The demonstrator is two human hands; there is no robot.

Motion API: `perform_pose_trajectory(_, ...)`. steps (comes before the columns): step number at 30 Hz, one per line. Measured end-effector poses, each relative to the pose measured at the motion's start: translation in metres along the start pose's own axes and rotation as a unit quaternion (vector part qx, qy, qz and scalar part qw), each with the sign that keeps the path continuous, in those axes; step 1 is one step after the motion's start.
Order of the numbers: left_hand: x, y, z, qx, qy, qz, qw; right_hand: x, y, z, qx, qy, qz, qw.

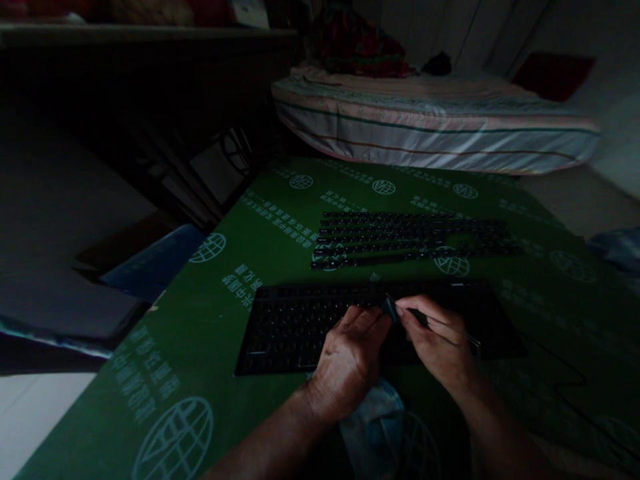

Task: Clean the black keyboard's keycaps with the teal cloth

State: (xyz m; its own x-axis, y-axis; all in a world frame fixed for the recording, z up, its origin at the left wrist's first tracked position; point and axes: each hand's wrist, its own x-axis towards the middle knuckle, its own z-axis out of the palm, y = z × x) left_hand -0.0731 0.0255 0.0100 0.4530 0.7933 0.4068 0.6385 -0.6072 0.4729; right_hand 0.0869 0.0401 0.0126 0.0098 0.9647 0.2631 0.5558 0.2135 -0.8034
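A black keyboard (280, 333) lies across the green table in front of me, many of its keycaps off, with rows of small switches showing. My left hand (353, 353) rests over its middle, fingers closed on a blue cloth (373, 427) that hangs below the wrist toward me; a bit of blue shows at the fingertips. My right hand (440, 340) pinches a thin tool with a wire-like end (473, 343) sticking out behind the fingers. Its front tip meets the blue bit by the left fingertips. Anything smaller between the hands is too dark to make out.
Loose black keycaps (380, 233) lie in several rows beyond the keyboard. A cable (565, 383) runs off to the right. The green table (200, 333) has printed globes. Behind it stands a bed (425, 133); a dark desk (150, 40) is at left.
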Motion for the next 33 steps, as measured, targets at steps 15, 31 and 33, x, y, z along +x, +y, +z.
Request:
perform_pose_trajectory(15, 0.0, 0.001, -0.002, 0.003, -0.007, -0.003, 1.0, -0.001, 0.005, 0.004, 0.0, 0.027, -0.006, 1.0)
perform_pose_trajectory(31, 0.001, 0.004, -0.005, -0.021, 0.01, -0.006, 1.0, 0.001, 0.005, -0.003, 0.128, -0.044, 0.022, 0.991)
perform_pose_trajectory(33, 0.0, 0.004, -0.004, -0.023, 0.009, -0.007, 1.0, 0.001, 0.008, -0.004, 0.118, -0.06, 0.007, 0.991)
